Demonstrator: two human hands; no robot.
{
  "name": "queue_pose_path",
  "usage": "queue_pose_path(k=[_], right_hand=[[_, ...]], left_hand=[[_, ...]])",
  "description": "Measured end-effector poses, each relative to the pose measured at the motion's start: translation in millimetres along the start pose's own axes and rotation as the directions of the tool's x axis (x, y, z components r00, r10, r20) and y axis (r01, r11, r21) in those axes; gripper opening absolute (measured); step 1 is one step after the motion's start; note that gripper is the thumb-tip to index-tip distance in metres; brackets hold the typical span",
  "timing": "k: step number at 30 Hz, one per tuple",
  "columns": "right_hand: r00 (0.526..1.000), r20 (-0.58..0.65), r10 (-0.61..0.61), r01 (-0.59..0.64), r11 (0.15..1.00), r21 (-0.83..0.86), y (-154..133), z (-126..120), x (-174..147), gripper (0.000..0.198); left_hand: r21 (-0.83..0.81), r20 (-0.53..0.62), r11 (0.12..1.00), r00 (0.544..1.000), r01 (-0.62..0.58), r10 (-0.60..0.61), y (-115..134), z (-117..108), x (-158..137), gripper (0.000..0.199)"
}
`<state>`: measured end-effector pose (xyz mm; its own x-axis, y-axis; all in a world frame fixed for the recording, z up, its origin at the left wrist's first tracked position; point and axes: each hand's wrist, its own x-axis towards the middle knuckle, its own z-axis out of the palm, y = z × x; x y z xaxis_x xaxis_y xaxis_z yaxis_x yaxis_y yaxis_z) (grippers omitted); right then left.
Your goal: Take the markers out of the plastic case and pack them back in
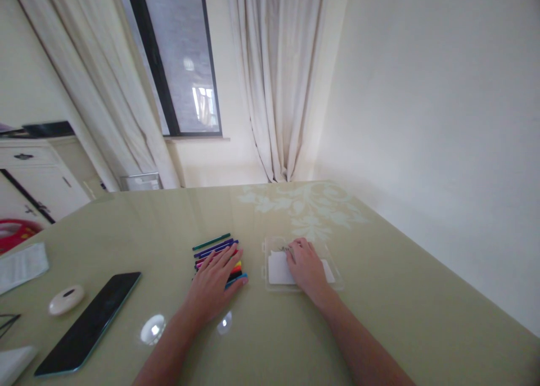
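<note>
Several coloured felt-tip pens [213,242] lie side by side in a row on the table. My left hand [216,276] rests flat over them, fingers stretched and apart, covering the middle of the row. To the right is a clear plastic case [270,288] with a white card [278,269] in it. My right hand [307,265] is over this case, its fingers bent and close together near the far side. Small dark marks or bits show by those fingertips; what they are, and whether the fingers hold anything, is hidden.
The glossy green table [261,341] has a pale leaf pattern at its far end. At the left lie a dark tablet or phone [90,321], a white rounded object [66,300] and a pale packet [24,266]. A wall [442,149] borders the right side.
</note>
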<state>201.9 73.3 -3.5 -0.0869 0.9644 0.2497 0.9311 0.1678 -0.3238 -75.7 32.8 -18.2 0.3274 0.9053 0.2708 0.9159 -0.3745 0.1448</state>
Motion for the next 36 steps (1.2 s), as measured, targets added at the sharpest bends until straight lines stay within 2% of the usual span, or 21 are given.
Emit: queue_pose_path(k=[5,10,17,20,23,26,29,32,34,36], right_hand=[[1.0,-0.009,-0.015,0.015,0.999,0.042,2.6,6.3,1.6,0.029],[1.0,0.001,-0.023,0.023,0.997,0.073,4.8,8.2,1.8,0.03],[1.0,-0.01,-0.028,0.03,0.992,0.12,3.1,9.3,-1.9,0.038],[0.999,-0.003,-0.037,0.037,0.99,0.139,0.9,11.2,-3.6,0.042],[0.999,0.01,-0.042,0.04,0.987,0.154,0.4,12.5,-4.2,0.044],[0.999,0.006,-0.038,0.036,0.98,0.194,0.7,10.8,-3.5,0.044],[0.998,-0.065,-0.025,0.042,0.959,0.28,-3.2,4.9,-3.1,0.04],[0.99,-0.134,-0.035,0.095,0.875,0.474,-15.3,-1.5,-6.6,0.029],[0.996,-0.072,-0.059,0.092,0.738,0.669,-26.8,-3.3,-11.6,0.027],[0.992,0.055,-0.115,0.016,0.543,0.84,-37.9,-2.6,-17.1,0.027]], left_hand=[[-0.061,-0.031,0.996,0.998,-0.058,0.056,2.3,-7.1,-1.4,0.049],[-0.093,0.02,0.984,0.988,-0.151,0.153,2.8,-4.1,0.7,0.029],[-0.189,-0.031,0.982,0.999,-0.021,0.016,-4.1,-18.7,-5.2,0.019],[-0.2,0.015,0.978,0.999,0.051,-0.049,-3.4,-27.5,-7.2,0.012],[-0.249,0.075,0.967,0.996,0.062,-0.044,-1.4,-31.2,-7.3,0.012],[-0.343,0.071,0.938,0.997,0.058,-0.036,-1.2,-30.2,-5.6,0.015],[-0.517,0.053,0.845,0.991,0.133,-0.123,0.9,-27.2,-1.4,0.024],[-0.732,0.092,0.632,0.956,0.255,-0.279,13.9,-22.1,4.0,0.034],[-0.827,0.085,0.5,0.936,0.257,-0.34,28.9,-17.2,6.5,0.035],[-0.876,0.059,0.429,0.932,0.22,-0.358,44.9,-12.2,7.3,0.035]])
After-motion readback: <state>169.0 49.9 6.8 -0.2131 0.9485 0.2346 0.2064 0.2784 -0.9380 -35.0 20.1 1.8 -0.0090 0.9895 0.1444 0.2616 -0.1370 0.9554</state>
